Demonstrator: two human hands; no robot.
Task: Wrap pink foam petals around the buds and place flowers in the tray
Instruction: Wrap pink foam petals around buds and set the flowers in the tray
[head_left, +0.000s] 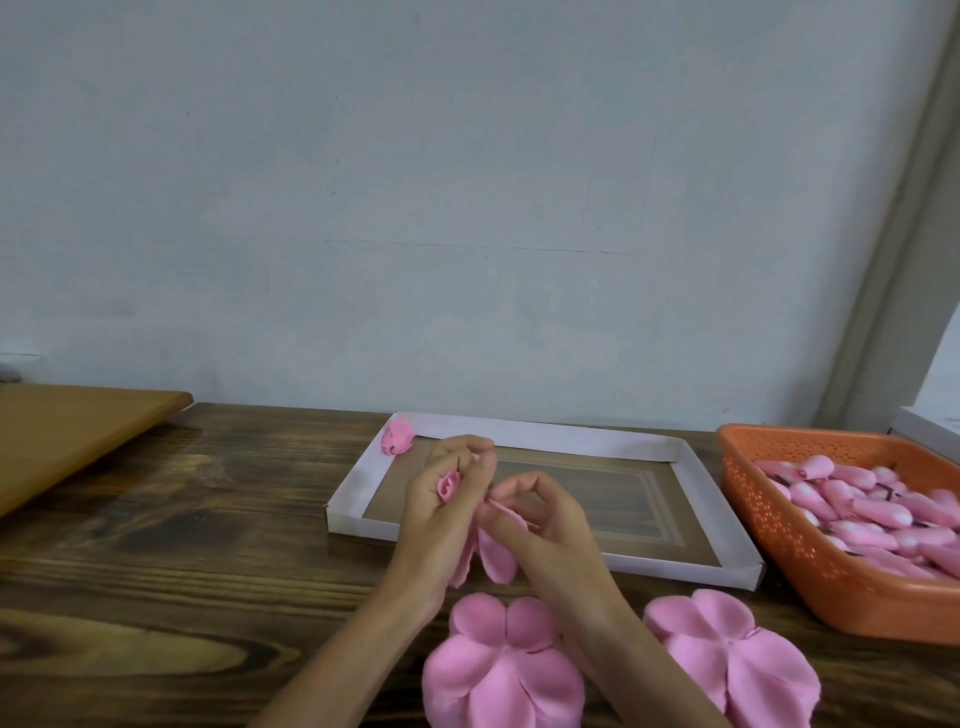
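My left hand (441, 499) grips a pink bud (449, 484) with its fingers curled round it, above the near left corner of the white tray (597, 439). Loose pink foam petals (496, 558) hang below the bud between both hands. My right hand (540, 514) pinches the upper edge of one of these petals right beside the bud. One finished pink flower (398, 435) lies in the tray's far left corner. Two flat stacks of pink foam petals lie on the table near me, one (501, 670) between my forearms and one (732, 654) to the right.
An orange plastic basket (810, 551) full of pink buds stands at the right, close to the tray. A light wooden board (67, 431) lies at the far left on the dark wooden table (182, 545). A pale wall rises behind the table.
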